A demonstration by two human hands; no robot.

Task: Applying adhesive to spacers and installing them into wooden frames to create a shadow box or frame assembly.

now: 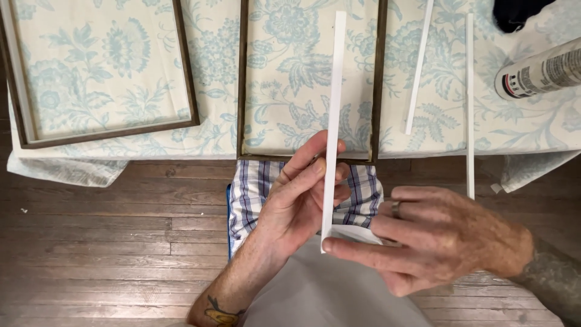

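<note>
Right, I'm looking down at a white strip (333, 127), long and thin, held nearly upright in view: its long axis runs from near the belly up and away over the table, leaning a touch to the right at the far end. The left hand (296, 203) pinches it about a third of the way up, thumb and fingers pressed together on its flat faces. The right hand (436, 239) meets the near end, forefinger tip pressed on the bottom corner; the other fingers are curled, a ring on one, and I can't tell whether the thumb closes on it from below.

The strip's far end reaches over the middle frame (310, 82), a dark wooden rectangle lying on the floral cloth (212, 54). That frame's near rail sits right at the table edge, just beyond the left fingers. Nothing but cloth shows inside it. A second frame (103, 69) lies well to the left, also showing only cloth.

To the right, two more white strips (419, 66) (469, 103) lie on the cloth, the outer one overhanging the edge. A tube (541, 72) lies at far right. Below the hands there's wooden floor (109, 242), open on both sides.
</note>
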